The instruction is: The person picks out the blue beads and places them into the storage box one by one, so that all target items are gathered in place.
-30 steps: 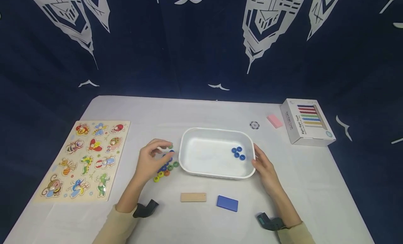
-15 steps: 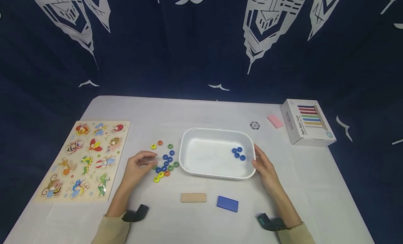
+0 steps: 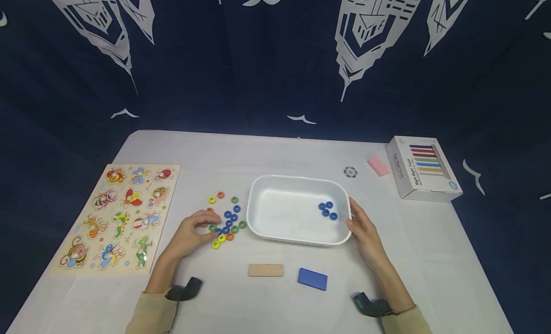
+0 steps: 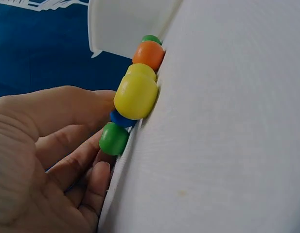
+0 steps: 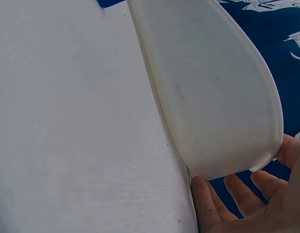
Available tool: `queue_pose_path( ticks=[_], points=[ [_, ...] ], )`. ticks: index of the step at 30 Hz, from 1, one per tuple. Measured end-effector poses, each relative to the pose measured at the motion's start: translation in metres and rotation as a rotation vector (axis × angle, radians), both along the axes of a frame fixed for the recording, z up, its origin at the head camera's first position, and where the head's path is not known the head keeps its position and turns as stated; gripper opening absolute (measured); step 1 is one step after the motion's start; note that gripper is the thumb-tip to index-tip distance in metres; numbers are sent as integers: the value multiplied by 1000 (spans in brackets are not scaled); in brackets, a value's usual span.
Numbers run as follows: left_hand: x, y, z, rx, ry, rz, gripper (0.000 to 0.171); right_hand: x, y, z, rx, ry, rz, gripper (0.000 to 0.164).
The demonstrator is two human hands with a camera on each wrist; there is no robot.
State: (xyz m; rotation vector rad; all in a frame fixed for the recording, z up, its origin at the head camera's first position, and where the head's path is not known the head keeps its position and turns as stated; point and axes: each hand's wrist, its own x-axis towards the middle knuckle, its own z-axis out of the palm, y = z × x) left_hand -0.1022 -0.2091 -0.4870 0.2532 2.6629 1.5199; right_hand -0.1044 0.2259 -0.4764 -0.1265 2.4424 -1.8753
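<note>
In the head view my left hand (image 3: 189,236) is low over a loose group of ring-shaped beads, its thumb and fingers curved and apart. The thumb tip is beside a blue bead (image 3: 219,231); a green bead (image 3: 213,227) lies between thumb and fingers. The left wrist view has the thumb partly behind a yellow bead (image 4: 136,97), and contact with the blue bead is hidden. My right hand (image 3: 366,233) holds the right end of a white tray (image 3: 297,236), thumb at the rim and fingers against the outer wall. Several blue beads (image 3: 325,212) lie inside the tray.
An insect picture puzzle board (image 3: 122,219) lies at the left. In front of the tray are a wooden block (image 3: 266,270) and a blue block (image 3: 312,279). A chip (image 3: 350,172), a pink block (image 3: 378,166) and a white box (image 3: 424,169) are at back right.
My left hand has come back from beside the tray's left end to the left side of the beads, then shifted slightly toward the blue bead. The right hand stays at the tray.
</note>
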Motion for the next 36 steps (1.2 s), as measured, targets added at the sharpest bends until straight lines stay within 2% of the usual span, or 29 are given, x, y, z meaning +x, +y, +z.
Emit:
queue_pose_path(
  ticks=[5, 11, 15, 18, 21, 24, 27, 29, 32, 36],
  points=[
    [0, 3, 2, -26, -21, -15, 23, 0, 1, 0, -5, -6, -6, 50],
    [-1, 5, 5, -80, -12, 29, 20, 0, 2, -2, 0, -10, -14, 50],
    [-1, 11, 13, -87, 48, 76, 21, 0, 2, -2, 3, -18, -18, 50],
    [-5, 24, 27, -36, 119, 97, 22, 1, 2, -2, 5, -17, -24, 50],
    [-15, 47, 46, 60, 175, 67, 27, 0, 3, -1, 8, -11, -30, 50],
    [-29, 79, 62, 147, 181, -4, 28, 0, 3, -1, 4, -9, -30, 50],
    [-43, 116, 70, 182, 183, -80, 26, 0, 3, -1, 11, 0, -25, 50],
    [-53, 140, 71, 200, 188, -122, 24, -1, 2, -1, 13, 1, -26, 50],
    [-65, 172, 67, 197, 186, -152, 22, -1, 1, -2, 14, 5, -26, 50],
    [-80, 201, 54, 170, 157, -200, 22, 0, 2, -2, 8, -2, -18, 50]
  ],
)
